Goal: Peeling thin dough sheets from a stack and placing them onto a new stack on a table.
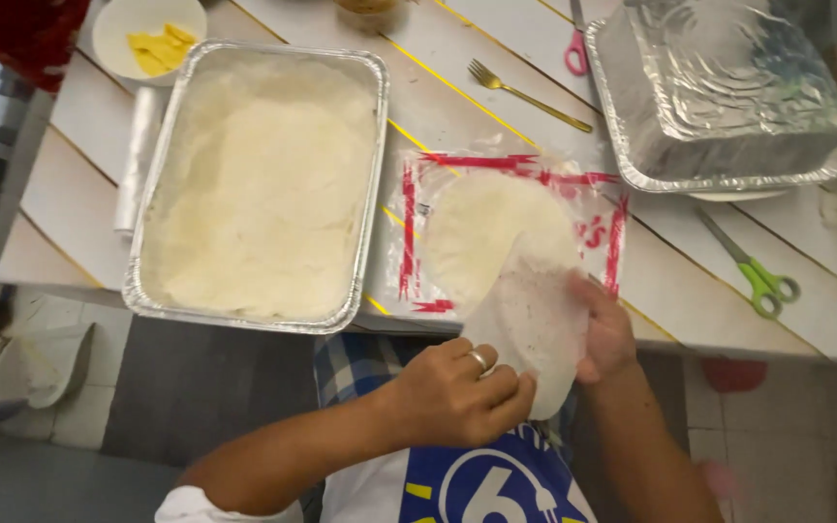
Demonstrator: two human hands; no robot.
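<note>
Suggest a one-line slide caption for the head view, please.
Both hands, left and right, hold a tortilla above an open tortilla bag, beside a lined foil tray.

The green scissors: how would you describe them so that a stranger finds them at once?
Start at the upturned foil tray at the table's far right. Just below its rim, the green scissors lie flat on the white tabletop. The other scissors, near the top edge, have pink handles.

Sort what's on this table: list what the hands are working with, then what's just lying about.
In use:
left hand
right hand
tortilla held by both
open tortilla bag
lined foil tray

Lying about:
fork
green scissors
pink scissors
upturned foil pans
white bowl
</note>
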